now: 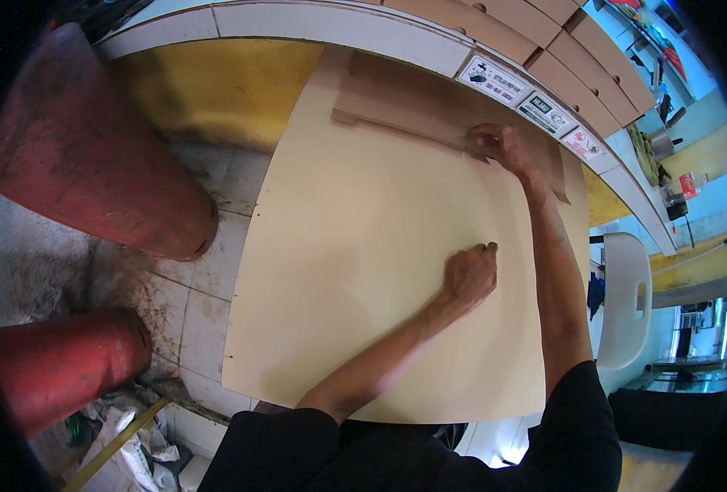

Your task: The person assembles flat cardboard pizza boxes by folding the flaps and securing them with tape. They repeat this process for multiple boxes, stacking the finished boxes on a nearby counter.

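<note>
Brown cardboard [413, 98] lies under the right hand [499, 148], whose grip is bent nearly together by the sheet's near edge; whether it pinches anything I cannot tell. The left hand [472, 272] is curled in over the table [363, 262], right of its middle (whatever that grip may hold is hidden from me). The cardboard stretches along the table's far edge to near the far right corner. Beyond runs a white tiled ledge [322, 20] bearing brown boxes [585, 74]; red cylinders [93, 156] flank the left edge, a white chair [622, 295] the right.
</note>
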`<state>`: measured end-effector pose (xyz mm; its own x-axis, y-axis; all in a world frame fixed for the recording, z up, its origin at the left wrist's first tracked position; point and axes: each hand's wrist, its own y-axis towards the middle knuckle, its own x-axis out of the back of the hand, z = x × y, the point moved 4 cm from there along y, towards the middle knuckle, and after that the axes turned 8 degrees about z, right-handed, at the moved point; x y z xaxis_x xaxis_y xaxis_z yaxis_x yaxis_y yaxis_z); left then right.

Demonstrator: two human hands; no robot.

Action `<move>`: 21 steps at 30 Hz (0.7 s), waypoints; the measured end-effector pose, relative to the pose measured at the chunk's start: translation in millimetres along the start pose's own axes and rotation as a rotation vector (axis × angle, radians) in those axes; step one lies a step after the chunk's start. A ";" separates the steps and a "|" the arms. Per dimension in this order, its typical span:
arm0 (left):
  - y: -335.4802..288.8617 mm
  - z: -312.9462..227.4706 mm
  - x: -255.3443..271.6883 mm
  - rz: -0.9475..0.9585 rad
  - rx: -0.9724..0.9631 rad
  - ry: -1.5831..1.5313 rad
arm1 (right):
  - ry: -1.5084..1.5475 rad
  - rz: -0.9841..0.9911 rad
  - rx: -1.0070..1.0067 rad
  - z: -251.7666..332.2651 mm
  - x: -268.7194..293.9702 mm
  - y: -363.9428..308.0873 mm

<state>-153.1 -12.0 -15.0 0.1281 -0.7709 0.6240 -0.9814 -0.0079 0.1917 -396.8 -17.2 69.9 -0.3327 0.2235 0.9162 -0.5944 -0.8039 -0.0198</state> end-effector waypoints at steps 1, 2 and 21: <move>0.0 -0.2 0.7 -0.002 0.007 0.002 | -0.007 0.015 -0.009 -7.7 3.4 -5.0; 0.1 -0.6 1.3 -0.004 0.014 0.005 | -0.013 0.030 -0.019 -14.7 4.0 -8.1; 2.6 14.1 -21.6 0.019 -0.017 -0.143 | 0.102 0.175 -0.035 -28.6 -3.5 -14.7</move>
<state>-160.4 -4.4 -38.6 0.0864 -0.8537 0.5135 -0.9808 0.0174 0.1941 -407.8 9.6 55.6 -0.5046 0.1379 0.8522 -0.5456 -0.8160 -0.1910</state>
